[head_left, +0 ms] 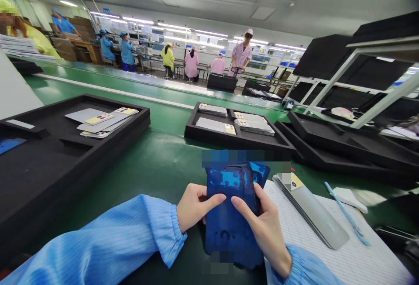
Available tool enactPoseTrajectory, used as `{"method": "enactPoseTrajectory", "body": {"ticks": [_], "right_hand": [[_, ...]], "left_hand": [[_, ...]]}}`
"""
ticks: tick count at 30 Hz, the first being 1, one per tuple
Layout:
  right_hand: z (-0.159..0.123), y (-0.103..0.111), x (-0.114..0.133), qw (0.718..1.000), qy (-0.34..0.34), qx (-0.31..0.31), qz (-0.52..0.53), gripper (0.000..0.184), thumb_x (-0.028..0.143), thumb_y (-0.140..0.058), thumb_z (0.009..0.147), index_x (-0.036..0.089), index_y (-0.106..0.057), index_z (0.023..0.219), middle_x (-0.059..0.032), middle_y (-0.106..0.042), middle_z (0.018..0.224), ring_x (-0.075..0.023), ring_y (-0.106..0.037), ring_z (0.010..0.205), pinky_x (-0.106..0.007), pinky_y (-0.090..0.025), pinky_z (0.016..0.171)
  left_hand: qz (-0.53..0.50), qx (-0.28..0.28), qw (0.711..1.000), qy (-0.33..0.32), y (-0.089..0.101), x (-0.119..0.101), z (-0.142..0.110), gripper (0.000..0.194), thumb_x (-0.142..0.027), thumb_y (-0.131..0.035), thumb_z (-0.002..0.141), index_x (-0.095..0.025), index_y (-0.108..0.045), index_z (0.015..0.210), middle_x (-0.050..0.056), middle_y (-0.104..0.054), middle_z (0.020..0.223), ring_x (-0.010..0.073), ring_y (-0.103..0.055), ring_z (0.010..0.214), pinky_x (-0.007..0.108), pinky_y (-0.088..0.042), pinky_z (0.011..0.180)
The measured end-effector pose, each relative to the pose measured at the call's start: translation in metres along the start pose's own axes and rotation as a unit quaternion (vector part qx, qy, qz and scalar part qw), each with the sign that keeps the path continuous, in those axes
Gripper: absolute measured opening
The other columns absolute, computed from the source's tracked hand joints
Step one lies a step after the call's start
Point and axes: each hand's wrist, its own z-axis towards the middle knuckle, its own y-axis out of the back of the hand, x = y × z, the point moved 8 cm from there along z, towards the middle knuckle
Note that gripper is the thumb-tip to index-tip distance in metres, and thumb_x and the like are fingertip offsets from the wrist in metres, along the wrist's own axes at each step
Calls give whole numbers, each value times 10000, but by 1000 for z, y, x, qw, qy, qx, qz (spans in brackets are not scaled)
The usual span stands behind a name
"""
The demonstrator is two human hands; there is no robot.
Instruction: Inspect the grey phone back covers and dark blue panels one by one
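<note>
Between both my hands is a stack of blue phone back covers (231, 228), held upright above the green table. My left hand (196, 206) grips its left edge, thumb lying across the front. On the opposite edge my right hand (263, 221) is closed, its thumb also on the front face and fingers behind. The covers have camera cutouts near the top and are slightly fanned at the upper right. To the right, a pile of silver phone back covers (316, 213) with a yellow camera area lies on a lined paper sheet (294, 250).
A black foam tray (140, 121) at left holds several silver covers (104, 121). Another divided black tray (188, 130) with stacked covers stands ahead. Stacked black trays (353, 156) and a metal rack (340, 80) are at right. A blue pen (347, 213) lies on the paper. Several co-workers are beyond.
</note>
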Motion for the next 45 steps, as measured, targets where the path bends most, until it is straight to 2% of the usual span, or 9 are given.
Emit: {"method": "enactPoseTrajectory", "body": {"ticks": [5,7,11,18,23,26,33,40,45], "right_hand": [[-4,14,18,988,108,-58,-93,243,332,-621,731,207,-565,931,-31,-658,850,-216,-611,776,-322,-502,711],[-8,19,28,974,168,-77,-131,227,323,-608,738,216,-574,935,-32,-657,841,-222,-610,768,-334,-493,715],[-7,24,60,930,275,-77,-233,251,292,-584,753,241,-573,998,-48,-645,875,-243,-601,796,-351,-482,708],[22,-13,91,843,291,184,-414,327,208,-550,768,240,-554,1094,-64,-614,978,-236,-582,889,-335,-459,757],[25,-35,77,811,289,270,-430,367,180,-646,681,287,-615,1031,-28,-619,980,-229,-602,880,-307,-463,764],[22,-36,69,807,283,278,-438,450,209,-653,687,293,-566,1120,-52,-566,1091,-249,-592,917,-337,-460,785],[16,-19,53,827,252,253,-435,779,162,-595,720,306,-180,1364,-65,-432,1291,-248,-576,990,-347,-464,808],[11,-10,45,839,279,212,-417,650,261,-469,840,255,-103,1377,-88,-396,1360,-236,-514,1118,-353,-441,882],[15,-3,49,863,271,156,-397,473,218,-307,908,223,-176,1363,-87,-608,1134,-227,-622,951,-342,-499,760]], "left_hand": [[13,-32,996,-78,10,-15,5,278,-405,-657,658,-152,-583,747,-1,-582,652,122,-553,617,227,-446,579],[5,-37,993,-112,12,-21,6,364,-371,-673,655,-177,-527,926,27,-598,837,151,-568,790,263,-449,727],[-15,-34,990,-136,14,-19,10,523,-388,-672,650,-198,-407,1058,65,-562,929,188,-565,874,337,-439,800],[-11,-97,986,-137,47,-14,31,885,-500,-706,540,-197,-221,1215,173,-340,1247,303,-378,1171,428,-279,972],[9,-15,985,-171,39,-21,32,840,-341,-791,472,-202,-345,1170,111,-472,1198,275,-415,1161,389,-276,993],[9,26,983,-184,30,-20,30,841,-285,-794,480,-213,-319,1170,79,-527,1131,239,-480,1093,366,-333,958],[51,55,979,-191,25,-15,32,606,-270,-765,540,-180,-434,1039,45,-560,1006,220,-512,989,373,-366,900],[85,86,975,-188,19,-12,33,665,-227,-766,525,-188,-419,1091,35,-560,1015,222,-514,983,362,-379,887],[87,85,976,-182,18,-8,35,675,-200,-754,529,-190,-398,1103,27,-550,1004,206,-518,946,347,-389,856]]}}
